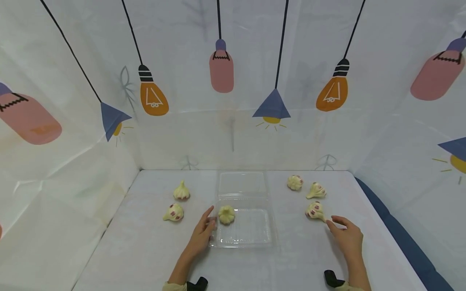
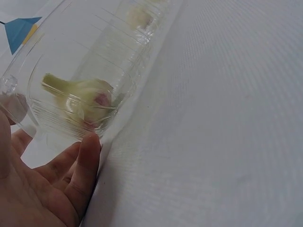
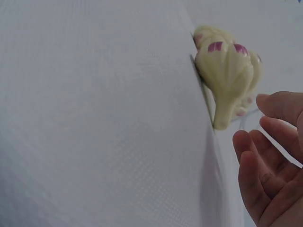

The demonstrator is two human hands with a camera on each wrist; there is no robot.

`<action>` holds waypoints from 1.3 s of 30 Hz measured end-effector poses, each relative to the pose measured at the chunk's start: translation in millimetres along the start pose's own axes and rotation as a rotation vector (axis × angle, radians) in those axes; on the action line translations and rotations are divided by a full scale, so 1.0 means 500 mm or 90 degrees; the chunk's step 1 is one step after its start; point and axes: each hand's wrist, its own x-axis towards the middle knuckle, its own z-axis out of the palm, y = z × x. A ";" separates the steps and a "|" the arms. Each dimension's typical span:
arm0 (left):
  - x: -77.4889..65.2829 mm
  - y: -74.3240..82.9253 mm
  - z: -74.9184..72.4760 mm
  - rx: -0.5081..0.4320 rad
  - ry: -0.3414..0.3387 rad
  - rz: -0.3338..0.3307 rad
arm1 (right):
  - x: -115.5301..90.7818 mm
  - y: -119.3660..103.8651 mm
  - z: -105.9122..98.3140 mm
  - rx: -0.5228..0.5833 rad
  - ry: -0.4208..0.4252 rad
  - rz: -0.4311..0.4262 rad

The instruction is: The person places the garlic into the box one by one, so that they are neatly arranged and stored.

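A clear plastic box (image 1: 242,240) lies with its lid (image 1: 242,184) folded back, and one garlic bulb (image 1: 227,215) sits in its left part. My left hand (image 1: 202,234) rests against the box's left side, fingers mostly extended; in the left wrist view the fingertips (image 2: 90,144) touch the wall beside that bulb. On the right, my right hand (image 1: 346,236) hovers by the stem of a pale garlic bulb with purple patches (image 1: 314,211). A small gap separates the loosely bent fingers (image 3: 251,163) from this bulb in the right wrist view.
Two more garlic bulbs lie left of the box, one upright (image 1: 181,191) and one on its side (image 1: 174,212). Behind the right-hand bulb are another two (image 1: 295,182). A white sheet printed with hanging lamps stands around the white table (image 1: 138,242).
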 end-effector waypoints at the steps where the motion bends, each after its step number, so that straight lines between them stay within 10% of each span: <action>1: 0.003 -0.009 0.001 0.003 0.003 -0.001 | 0.004 0.003 0.001 0.002 -0.006 0.003; 11: 0.008 -0.010 -0.002 -0.009 0.002 -0.001 | 0.022 0.012 0.017 0.004 -0.078 0.012; 21: -0.008 0.065 -0.012 -0.032 -0.024 -0.011 | 0.031 0.009 0.021 -0.019 -0.093 -0.004; 39: -0.005 0.056 -0.016 -0.051 -0.023 -0.013 | 0.035 0.005 0.021 -0.065 -0.121 -0.018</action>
